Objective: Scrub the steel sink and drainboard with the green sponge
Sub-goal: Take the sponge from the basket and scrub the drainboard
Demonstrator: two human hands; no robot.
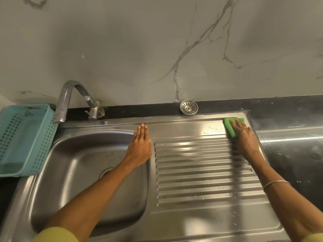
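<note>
— Where the counter ends at far left: teal plastic basket, perforated, standing beside the sink basin. Behind it, curved steel tap, spout hanging over the basin's back rim.

— And the basin?

— Bare steel, drain opening partly hidden under the left forearm. Left hand flat, fingers straight and together, palm down on the strip between basin and drainboard. Gripping nothing.

— Further right?

— Ribbed drainboard, droplets scattered. Round strainer lying on the dark ledge behind. Green sponge at the drainboard's far right back corner, pressed flat under the right hand, fingers spread on top. Ring on one finger, thin bangle at the wrist. Dark countertop beyond.
</note>
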